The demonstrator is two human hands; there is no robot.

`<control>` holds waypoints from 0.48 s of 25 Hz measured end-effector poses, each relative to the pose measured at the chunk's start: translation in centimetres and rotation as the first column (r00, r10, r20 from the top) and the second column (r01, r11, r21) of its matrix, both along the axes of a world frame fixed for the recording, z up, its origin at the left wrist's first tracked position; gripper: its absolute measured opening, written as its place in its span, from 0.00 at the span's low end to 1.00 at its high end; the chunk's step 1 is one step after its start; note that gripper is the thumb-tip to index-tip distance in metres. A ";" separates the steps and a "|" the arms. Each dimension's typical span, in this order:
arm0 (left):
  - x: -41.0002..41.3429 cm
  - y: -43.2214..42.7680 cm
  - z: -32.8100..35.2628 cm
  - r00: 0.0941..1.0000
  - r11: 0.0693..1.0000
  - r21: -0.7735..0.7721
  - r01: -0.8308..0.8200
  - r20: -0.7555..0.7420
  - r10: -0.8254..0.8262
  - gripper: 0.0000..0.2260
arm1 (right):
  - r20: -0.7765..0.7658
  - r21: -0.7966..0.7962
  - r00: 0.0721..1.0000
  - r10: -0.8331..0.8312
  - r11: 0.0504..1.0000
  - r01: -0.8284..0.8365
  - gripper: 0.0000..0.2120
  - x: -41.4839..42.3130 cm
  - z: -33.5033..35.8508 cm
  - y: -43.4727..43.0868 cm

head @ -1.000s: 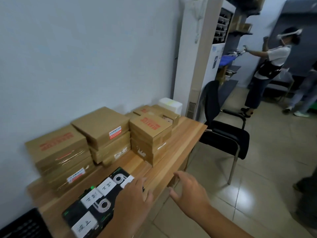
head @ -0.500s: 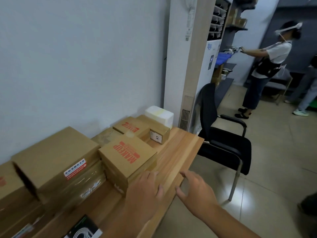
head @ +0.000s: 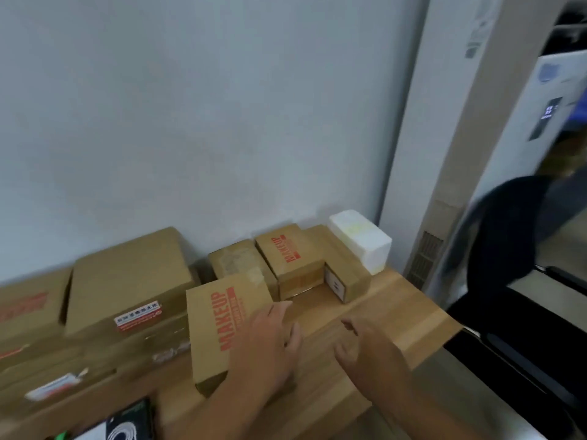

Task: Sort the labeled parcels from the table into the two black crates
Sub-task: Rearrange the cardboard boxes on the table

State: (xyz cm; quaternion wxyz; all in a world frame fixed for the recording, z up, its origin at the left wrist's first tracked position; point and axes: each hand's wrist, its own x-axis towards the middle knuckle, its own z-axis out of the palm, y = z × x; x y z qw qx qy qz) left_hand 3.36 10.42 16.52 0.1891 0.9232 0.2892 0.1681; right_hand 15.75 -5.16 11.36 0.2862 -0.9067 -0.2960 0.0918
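Note:
Several brown cardboard parcels stand along the wall on a wooden table (head: 397, 315). The nearest is a box printed MAKEUP in red (head: 219, 325). My left hand (head: 270, 347) lies open over its right front corner, fingers spread, touching it. My right hand (head: 371, 354) hovers open above the bare table to the right of that box, holding nothing. Behind it sit a second MAKEUP box (head: 292, 252), a plain box (head: 236, 260) and a small box with a white end label (head: 344, 271). A larger box with a red and white label (head: 133, 287) is on the left. No black crate is in view.
A white foam block (head: 362, 241) stands at the table's far right corner against the wall. A tall white floor air conditioner (head: 457, 147) rises just beyond it. A black chair (head: 521, 265) is at the right of the table. A black and white packet (head: 124, 423) lies at the bottom edge.
The view has swung left and closer to the table; the room and the person at the back have left the frame. Both hands have come forward, the left one onto the MAKEUP box.

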 end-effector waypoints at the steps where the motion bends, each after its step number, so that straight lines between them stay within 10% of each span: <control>1: 0.1 -0.1 0.0 0.998 0.998 -0.012 -0.055 -0.009 0.055 0.20 | -0.011 -0.003 0.999 0.046 0.999 -0.046 0.25 1.3 -0.2 0.2; 12: -6.4 8.5 -0.2 0.803 0.790 -0.180 -0.586 0.001 0.596 0.20 | -0.309 0.097 0.911 0.274 0.962 -0.256 0.32 2.6 0.3 9.5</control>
